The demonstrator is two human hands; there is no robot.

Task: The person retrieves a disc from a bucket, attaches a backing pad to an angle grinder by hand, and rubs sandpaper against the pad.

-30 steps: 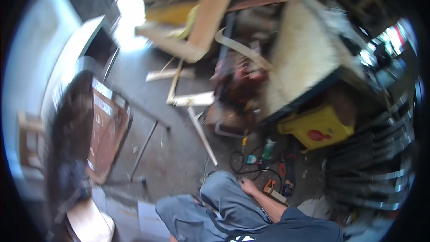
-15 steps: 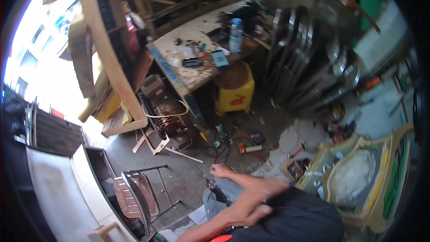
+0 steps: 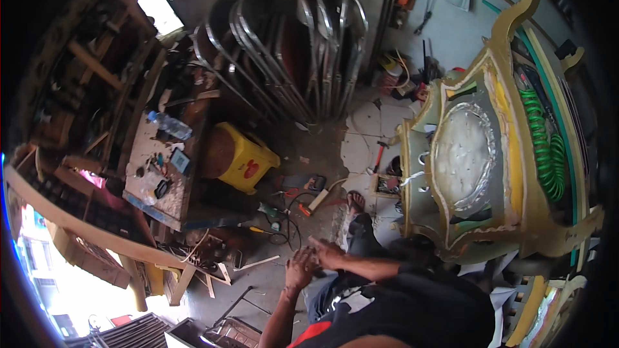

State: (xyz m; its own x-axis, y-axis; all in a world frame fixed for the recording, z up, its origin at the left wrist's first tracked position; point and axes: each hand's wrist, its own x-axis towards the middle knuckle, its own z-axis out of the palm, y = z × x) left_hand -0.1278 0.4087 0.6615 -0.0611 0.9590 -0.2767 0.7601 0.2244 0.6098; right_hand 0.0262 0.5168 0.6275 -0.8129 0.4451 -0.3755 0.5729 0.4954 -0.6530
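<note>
Left hand (image 3: 299,273) meets right hand (image 3: 330,255) — whether their fingers (image 3: 316,243) are clenched or released (they overlap), I cannot tell.

Bright yellow on the stool (image 3: 255,148), with a red fruit shape (image 3: 250,169) on its side! Over to the furniture frame (image 3: 529,212), dull gold with a yellow strip (image 3: 509,174), and its oval pad (image 3: 465,154) gleams silvery white! Vivid green on the coiled hose (image 3: 536,135), white for the floor tiles (image 3: 361,148), a blue cap (image 3: 152,116) on the clear bottle (image 3: 174,126), grey-blue trousers (image 3: 319,294), and here's the shirt (image 3: 412,309), black with a red patch (image 3: 311,334)
</note>
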